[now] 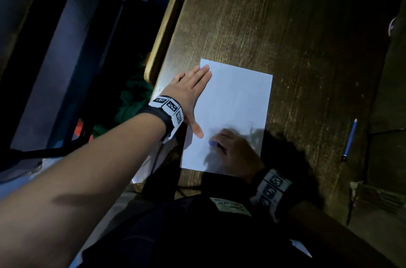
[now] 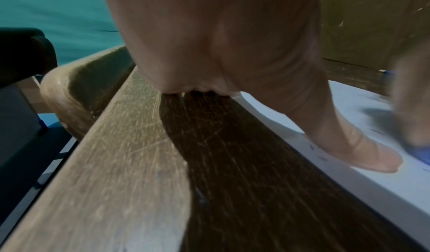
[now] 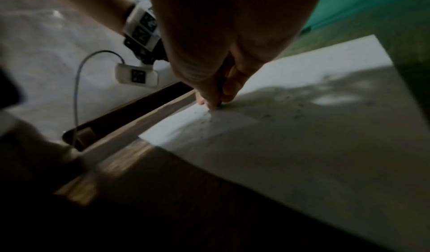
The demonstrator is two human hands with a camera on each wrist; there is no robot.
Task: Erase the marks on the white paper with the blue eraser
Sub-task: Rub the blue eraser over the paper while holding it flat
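The right hand point(image 1: 235, 149) has its fingers curled tight around the eraser point(image 1: 213, 143), and its blue tip touches the near part of the paper point(image 1: 237, 96). The left hand point(image 1: 189, 89) lies flat with straight fingers on the paper's left edge. It is good to rub with short, soft strokes and to press the flat hand down hard, so the paper does not slide or wrinkle on the desk point(image 1: 296, 26). A pencil point(image 1: 349, 139) lies far off to the right.

place: classroom or study room, likely | evidence: scratched wooden desk point(image 1: 285, 26), pencil point(image 1: 349, 140), dark chair frame point(image 1: 72, 70)
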